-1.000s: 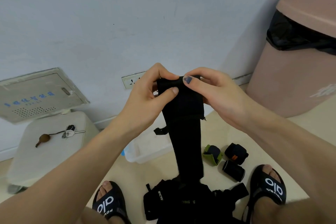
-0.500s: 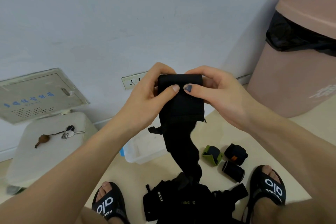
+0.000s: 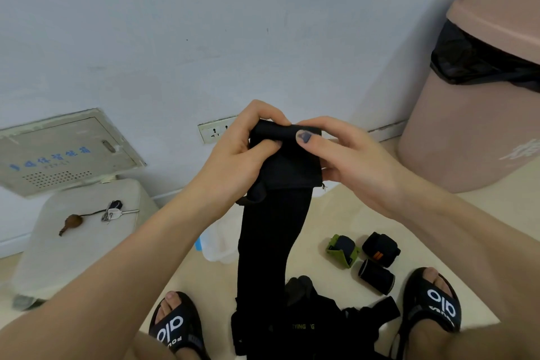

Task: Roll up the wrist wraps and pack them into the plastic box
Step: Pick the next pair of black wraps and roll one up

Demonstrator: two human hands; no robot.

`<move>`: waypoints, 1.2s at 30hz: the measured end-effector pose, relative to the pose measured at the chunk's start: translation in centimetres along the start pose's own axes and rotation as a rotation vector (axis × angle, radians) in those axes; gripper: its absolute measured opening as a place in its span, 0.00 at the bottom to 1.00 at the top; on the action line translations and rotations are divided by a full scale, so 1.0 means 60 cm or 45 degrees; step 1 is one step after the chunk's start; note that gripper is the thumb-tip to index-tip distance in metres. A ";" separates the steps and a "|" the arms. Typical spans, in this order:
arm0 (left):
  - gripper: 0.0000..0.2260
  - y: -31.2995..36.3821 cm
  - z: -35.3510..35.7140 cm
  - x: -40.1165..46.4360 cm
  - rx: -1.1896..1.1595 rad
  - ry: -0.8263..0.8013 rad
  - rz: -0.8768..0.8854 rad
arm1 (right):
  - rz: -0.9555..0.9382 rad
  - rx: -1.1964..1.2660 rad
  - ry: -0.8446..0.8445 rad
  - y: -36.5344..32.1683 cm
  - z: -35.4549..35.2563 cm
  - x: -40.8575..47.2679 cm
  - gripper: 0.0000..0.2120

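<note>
Bin [image 3: 473,131], one, pink with a black liner, stands at the right against the wall. One pale stool [image 3: 73,245] at the left carries one bunch of keys [image 3: 112,211]. One plastic box [image 3: 217,245] sits on the floor, mostly hidden behind the left forearm. One heap of loose black wraps [image 3: 309,327] lies between two sandals. One long black wrist wrap [image 3: 271,231] hangs from both hands: left hand [image 3: 233,161] and right hand [image 3: 347,155] each pinch its rolled top end, fingers curled round it. Three rolled wraps [image 3: 363,260] lie beside the right foot.
</note>
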State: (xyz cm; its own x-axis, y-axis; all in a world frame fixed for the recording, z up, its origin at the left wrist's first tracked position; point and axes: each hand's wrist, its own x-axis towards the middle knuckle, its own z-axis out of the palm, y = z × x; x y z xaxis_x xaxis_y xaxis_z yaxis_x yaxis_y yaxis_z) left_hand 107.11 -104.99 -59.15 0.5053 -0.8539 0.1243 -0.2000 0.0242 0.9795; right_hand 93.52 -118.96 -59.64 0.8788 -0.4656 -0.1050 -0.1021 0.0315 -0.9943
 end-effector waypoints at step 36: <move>0.09 -0.014 0.012 -0.002 -0.194 -0.053 -0.154 | -0.131 0.037 0.012 0.005 -0.006 0.001 0.10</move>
State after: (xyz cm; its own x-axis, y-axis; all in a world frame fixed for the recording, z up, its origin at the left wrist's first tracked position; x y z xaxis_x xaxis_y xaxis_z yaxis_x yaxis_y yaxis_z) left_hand 106.63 -105.30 -60.08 0.4819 -0.8762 0.0006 -0.0087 -0.0041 1.0000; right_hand 93.40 -119.28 -59.93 0.8794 -0.4760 -0.0025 0.0018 0.0086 -1.0000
